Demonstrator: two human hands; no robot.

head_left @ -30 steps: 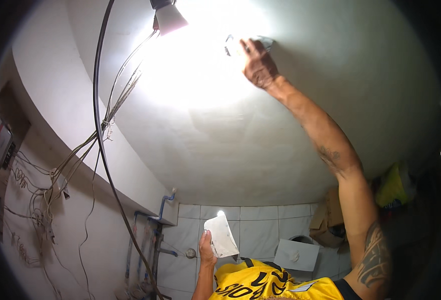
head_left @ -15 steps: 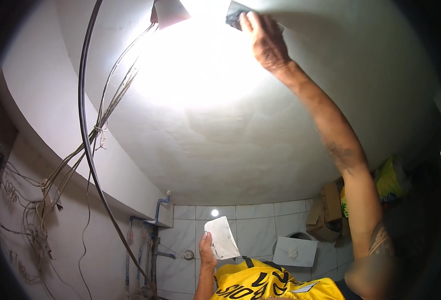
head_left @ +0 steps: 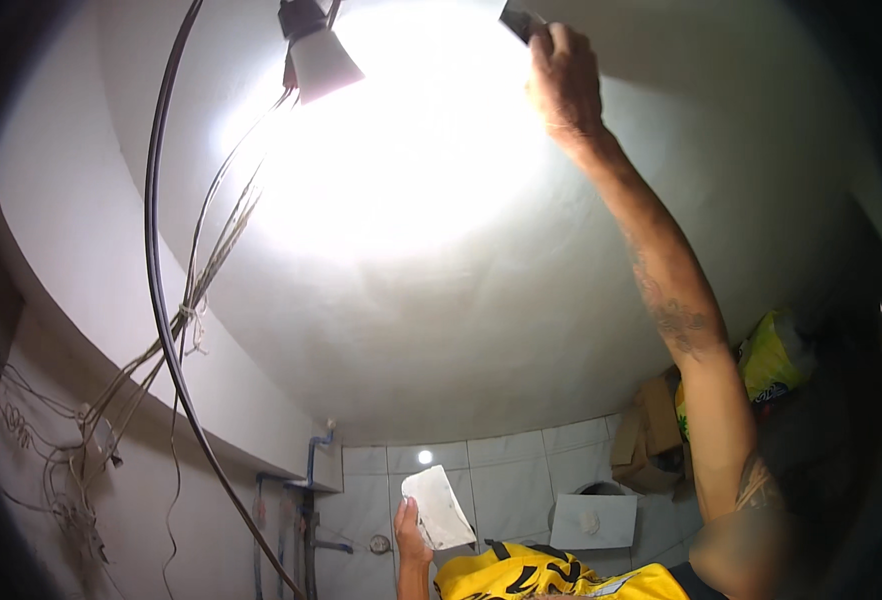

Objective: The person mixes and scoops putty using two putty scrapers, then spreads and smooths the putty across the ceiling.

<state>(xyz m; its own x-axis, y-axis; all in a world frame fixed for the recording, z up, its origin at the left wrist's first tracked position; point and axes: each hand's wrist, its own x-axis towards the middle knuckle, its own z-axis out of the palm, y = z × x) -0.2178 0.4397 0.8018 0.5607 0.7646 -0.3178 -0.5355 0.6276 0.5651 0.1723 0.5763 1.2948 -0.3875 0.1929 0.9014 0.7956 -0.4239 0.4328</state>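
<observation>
My right hand [head_left: 566, 85] is raised at the top of the view, its arm stretched along a pale plastered wall [head_left: 461, 340]. Its fingers are closed around a scraper with a dark, flat blade [head_left: 515, 22]; the blade lies at or very near the wall, beside the bright glare, and is partly cut off by the upper edge. Low in front of my body, my left hand [head_left: 413, 538] grips a white, roughly rectangular board [head_left: 443, 512] by its left edge. The board's face is smeared white with a few dark marks. Most left fingers are hidden beneath it.
A lit lamp [head_left: 325, 66] hangs at the upper left, beside bundled wires [head_left: 223, 245] and a thick black cable [head_left: 151, 190]. Blue pipes [head_left: 311, 462] run down the left corner. A white panel [head_left: 596, 524] rests over a bucket. Right stand a cardboard box [head_left: 646, 435] and a yellow-green bag [head_left: 773, 355].
My right hand and the scraper have moved rightward and up the wall, away from the lamp. The view has tilted, showing more of the lamp. My left hand still holds the board.
</observation>
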